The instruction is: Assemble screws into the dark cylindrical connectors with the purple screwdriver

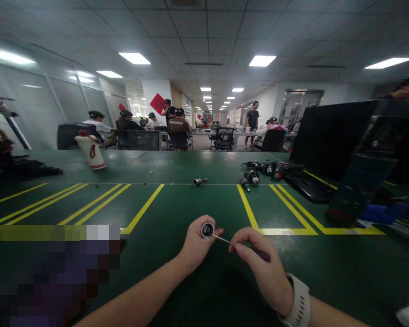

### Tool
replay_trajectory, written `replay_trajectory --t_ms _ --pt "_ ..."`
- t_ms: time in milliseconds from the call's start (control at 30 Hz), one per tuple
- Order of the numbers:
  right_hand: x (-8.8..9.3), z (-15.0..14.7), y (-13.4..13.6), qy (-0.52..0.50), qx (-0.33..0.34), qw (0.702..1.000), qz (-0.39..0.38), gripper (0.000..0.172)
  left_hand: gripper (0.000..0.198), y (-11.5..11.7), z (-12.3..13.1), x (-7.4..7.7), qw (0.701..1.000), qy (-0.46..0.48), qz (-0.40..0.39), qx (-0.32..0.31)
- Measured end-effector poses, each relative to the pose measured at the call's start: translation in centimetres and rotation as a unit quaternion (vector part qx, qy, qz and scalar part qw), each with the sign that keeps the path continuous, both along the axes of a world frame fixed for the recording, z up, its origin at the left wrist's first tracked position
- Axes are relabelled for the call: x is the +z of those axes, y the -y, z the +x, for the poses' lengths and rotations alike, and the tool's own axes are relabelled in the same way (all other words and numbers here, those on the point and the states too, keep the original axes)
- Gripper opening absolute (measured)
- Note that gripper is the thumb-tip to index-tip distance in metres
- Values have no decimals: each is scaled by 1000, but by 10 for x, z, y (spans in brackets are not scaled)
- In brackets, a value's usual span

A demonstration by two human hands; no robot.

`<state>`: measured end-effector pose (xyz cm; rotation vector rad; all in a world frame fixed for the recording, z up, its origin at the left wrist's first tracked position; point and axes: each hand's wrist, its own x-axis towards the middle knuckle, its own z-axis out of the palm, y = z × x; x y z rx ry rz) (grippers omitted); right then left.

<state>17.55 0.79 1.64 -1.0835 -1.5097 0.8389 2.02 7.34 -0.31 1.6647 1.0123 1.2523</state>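
Observation:
My left hand [196,245] is closed around a small round metal part with a hollow dark end [207,230], its opening turned up toward me. In my right hand [259,259] is a thin screwdriver [222,239], gripped by its dark handle. The shaft points left, and its tip reaches the rim or inside of the hollow part; which of the two I cannot tell. Farther back on the green table lies a similar metal piece with a thin shaft [198,181]. More dark and silver metal parts [252,177] are grouped to its right.
Yellow tape lines mark the green table [191,204]. A white cup [90,152] stands at the back left; a large dark bottle [359,188] and a black screen [330,136] are on the right. Black cables [34,168] lie at the left. People sit at tables beyond.

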Motion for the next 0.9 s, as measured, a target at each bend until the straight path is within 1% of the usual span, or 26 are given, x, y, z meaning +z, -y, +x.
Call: replay_trajectory --t_ms 100,167,267,333,567,700,800,900 --pt "6 -5 -6 27 12 1000 11 13 18 0 1 0 1000 8 -2 1" --pt "9 -9 -12 42 23 998 36 13 18 0 1 0 1000 13 -1 2" --pt "9 -12 -19 53 33 995 82 12 19 1 1 0 1000 19 0 3" --pt "6 -12 -22 49 40 993 98 12 20 1 0 -1 1000 23 -1 4" --pt "-6 -2 -23 -13 84 992 96 12 21 1 1 0 1000 0 -14 18" --pt "-4 -3 -20 2 73 991 114 13 20 1 0 -1 1000 3 -12 27" --pt "-1 -7 -18 13 55 992 113 13 16 0 0 -3 1000 23 -16 4" --pt "-1 -9 -16 17 48 994 97 14 15 0 0 -4 998 51 -26 -12"
